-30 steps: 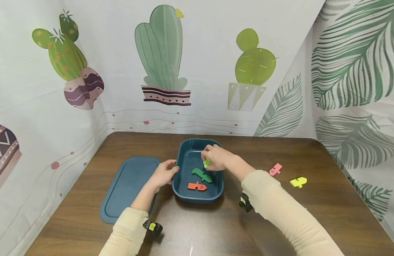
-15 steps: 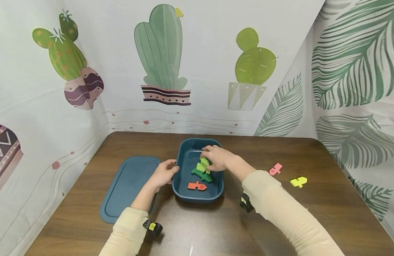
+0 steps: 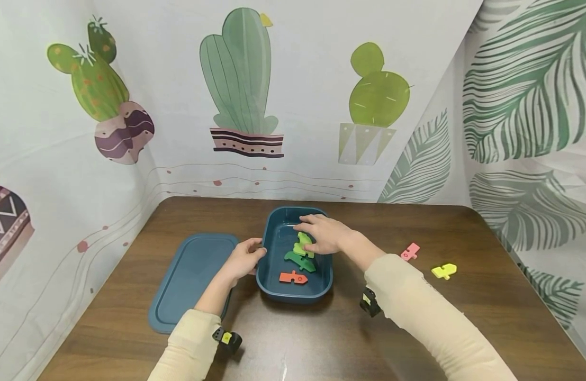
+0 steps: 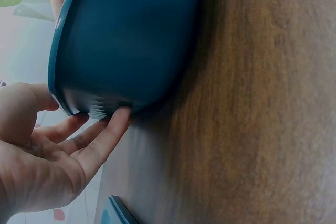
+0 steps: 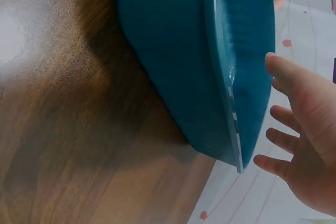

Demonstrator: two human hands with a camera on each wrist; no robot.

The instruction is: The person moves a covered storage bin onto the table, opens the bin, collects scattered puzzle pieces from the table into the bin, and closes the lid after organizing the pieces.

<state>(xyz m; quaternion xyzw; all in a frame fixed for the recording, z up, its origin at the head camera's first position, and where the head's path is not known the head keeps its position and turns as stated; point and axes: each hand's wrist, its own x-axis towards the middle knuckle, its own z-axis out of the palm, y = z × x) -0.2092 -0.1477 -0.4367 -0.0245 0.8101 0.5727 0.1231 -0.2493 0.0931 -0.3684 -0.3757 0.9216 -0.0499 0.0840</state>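
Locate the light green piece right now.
Head view: the light green piece lies inside the blue tub, atop the dark green piece, just under the right hand.

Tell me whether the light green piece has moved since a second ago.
Yes. The light green piece has left the right hand and dropped toward the near end of the blue tub; it now lies on the dark green piece.

Bin [image 3: 275,286] walls, right hand [image 3: 323,235] block bin's far half; lid [image 3: 190,280] flanks left; bare tabletop [image 3: 321,344] near side, passable.
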